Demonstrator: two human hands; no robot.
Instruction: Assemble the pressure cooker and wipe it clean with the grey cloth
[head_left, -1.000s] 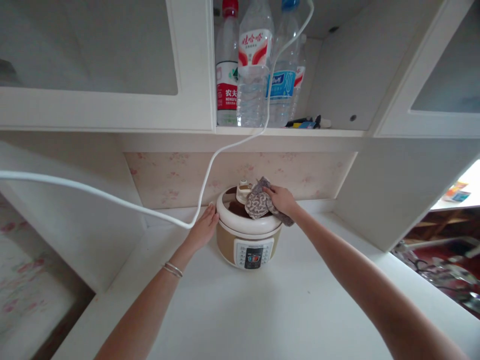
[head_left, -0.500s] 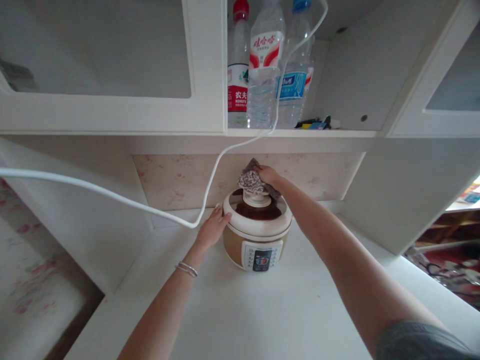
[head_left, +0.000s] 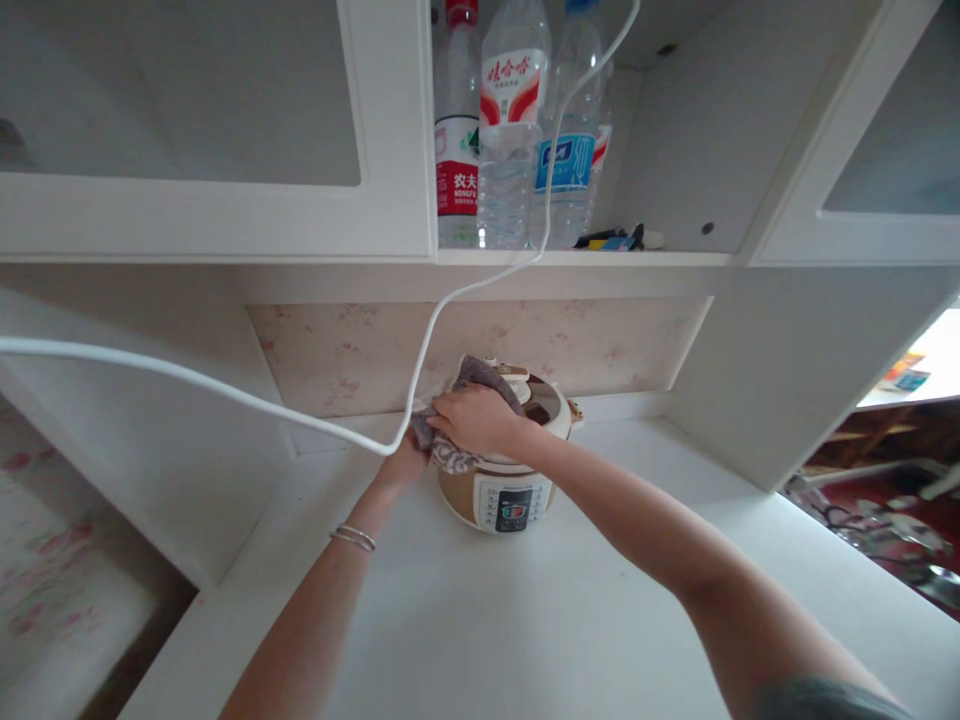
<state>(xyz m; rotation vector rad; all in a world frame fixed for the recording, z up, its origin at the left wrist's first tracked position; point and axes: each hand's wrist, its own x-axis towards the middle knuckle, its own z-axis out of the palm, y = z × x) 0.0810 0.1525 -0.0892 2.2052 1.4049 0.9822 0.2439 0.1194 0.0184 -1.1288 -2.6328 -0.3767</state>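
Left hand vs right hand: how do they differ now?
The right hand lies on top of the cloth, largely in view; the left hand is partly hidden, its fingertips covered. The left hand has bangles at its wrist; the right hand shows none. Both are bare, at the left side of the cooker.

Open table (head_left: 480, 630) in front of the cooker (head_left: 496, 499), and there's room on its right too! Overhead, the shelf edge (head_left: 600, 258) juts across, limiting any lift, while the white cable (head_left: 429, 335) hangs down before the cooker's left side, blocking that approach.
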